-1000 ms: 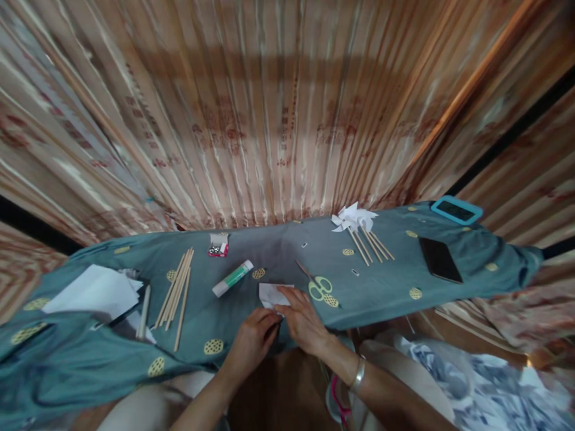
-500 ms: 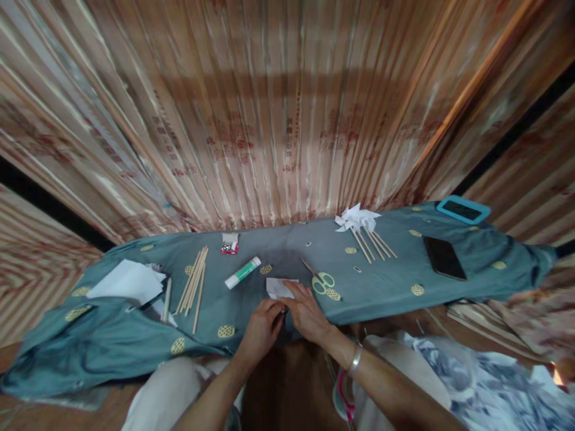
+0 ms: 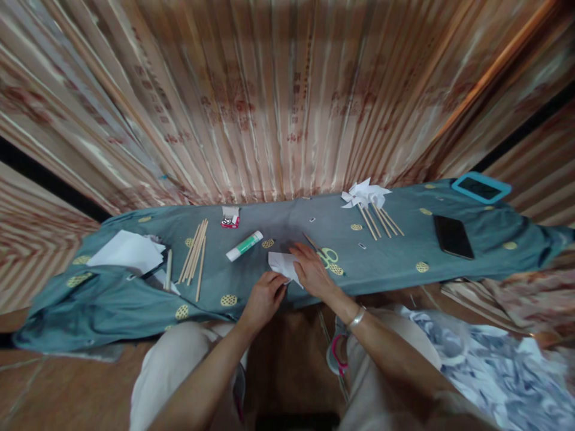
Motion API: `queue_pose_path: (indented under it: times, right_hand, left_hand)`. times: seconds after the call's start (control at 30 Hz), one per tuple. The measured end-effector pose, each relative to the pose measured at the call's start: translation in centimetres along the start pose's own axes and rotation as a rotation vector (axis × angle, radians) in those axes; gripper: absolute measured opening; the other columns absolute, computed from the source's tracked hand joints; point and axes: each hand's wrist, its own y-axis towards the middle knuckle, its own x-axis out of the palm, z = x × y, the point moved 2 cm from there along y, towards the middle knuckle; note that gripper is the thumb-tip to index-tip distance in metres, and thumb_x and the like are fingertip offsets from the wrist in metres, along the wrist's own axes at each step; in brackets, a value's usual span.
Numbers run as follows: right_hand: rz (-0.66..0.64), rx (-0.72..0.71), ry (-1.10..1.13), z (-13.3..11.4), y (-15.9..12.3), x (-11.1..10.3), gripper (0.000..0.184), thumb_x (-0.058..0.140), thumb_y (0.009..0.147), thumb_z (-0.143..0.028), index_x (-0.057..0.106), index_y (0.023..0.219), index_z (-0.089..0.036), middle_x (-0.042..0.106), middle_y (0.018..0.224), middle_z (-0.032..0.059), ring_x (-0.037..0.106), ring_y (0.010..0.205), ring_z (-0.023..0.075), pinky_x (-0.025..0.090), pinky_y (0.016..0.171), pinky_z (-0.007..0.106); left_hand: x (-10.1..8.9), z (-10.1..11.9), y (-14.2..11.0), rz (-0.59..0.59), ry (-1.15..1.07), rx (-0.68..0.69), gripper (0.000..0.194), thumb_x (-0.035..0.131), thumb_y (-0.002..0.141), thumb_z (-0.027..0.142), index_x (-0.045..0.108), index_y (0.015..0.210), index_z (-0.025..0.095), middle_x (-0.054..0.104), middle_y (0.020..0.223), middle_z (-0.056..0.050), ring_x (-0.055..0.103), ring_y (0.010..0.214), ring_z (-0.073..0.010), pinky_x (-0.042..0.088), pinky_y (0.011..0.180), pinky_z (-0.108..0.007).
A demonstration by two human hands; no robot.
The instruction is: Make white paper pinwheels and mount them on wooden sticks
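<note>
A small folded piece of white paper (image 3: 282, 261) lies at the near edge of the cloth-covered table, between my two hands. My left hand (image 3: 266, 294) pinches its near edge with closed fingers. From the right, my right hand (image 3: 313, 270) grips the paper, its fingers bent over the far side. Partly behind that hand are scissors with pale green handles (image 3: 329, 256), lying on the cloth. A green and white glue stick (image 3: 245, 246) rests to the left of the paper.
Wooden sticks (image 3: 194, 254), a pen (image 3: 169, 269) and white sheets (image 3: 128, 251) lie left. A small red box (image 3: 230, 219) stands behind. Paper pinwheels on sticks (image 3: 366, 194), a black phone (image 3: 453, 237) and a blue-framed device (image 3: 481, 187) are at right. Curtains (image 3: 269, 120) hang behind.
My right hand has shifted up and right, away from my left hand, showing more of the paper between them. The paper's near part now sticks out. The view has tilted slightly.
</note>
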Motion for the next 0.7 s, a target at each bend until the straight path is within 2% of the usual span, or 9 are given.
queue_pose_path:
  times: [0.13,0.4,0.7]
  right_hand:
    - [-0.083,0.025,-0.034,0.6,1.0,0.1,0.045,0.043,0.095,-0.020,0.053,0.138,-0.010,0.054,0.143,0.0191,0.049,0.134,0.0286,0.041,0.111,0.046]
    - [-0.078,-0.050,-0.006,1.0,1.7,-0.4,0.039,0.044,0.093,-0.016,0.060,0.129,-0.011,0.064,0.132,0.0176,0.057,0.125,0.0278,0.042,0.111,0.045]
    - [-0.075,-0.076,0.033,1.7,1.1,-1.2,0.032,0.047,0.092,-0.018,0.067,0.117,-0.017,0.071,0.120,0.0118,0.064,0.113,0.0253,0.047,0.104,0.040]
  left_hand:
    - [0.0,0.1,0.2,-0.002,0.014,0.020,0.017,0.058,0.089,0.010,0.069,0.101,0.017,0.070,0.095,-0.008,0.066,0.090,-0.0189,0.058,0.082,-0.032]
    - [-0.8,0.3,0.5,-0.056,0.094,0.044,0.019,0.059,0.089,0.009,0.070,0.102,0.017,0.071,0.095,-0.007,0.067,0.091,-0.0192,0.057,0.082,-0.031]
    - [-1.9,-0.8,1.0,-0.070,0.165,-0.003,0.022,0.057,0.088,0.008,0.072,0.101,0.018,0.072,0.097,-0.008,0.066,0.092,-0.0207,0.057,0.084,-0.034]
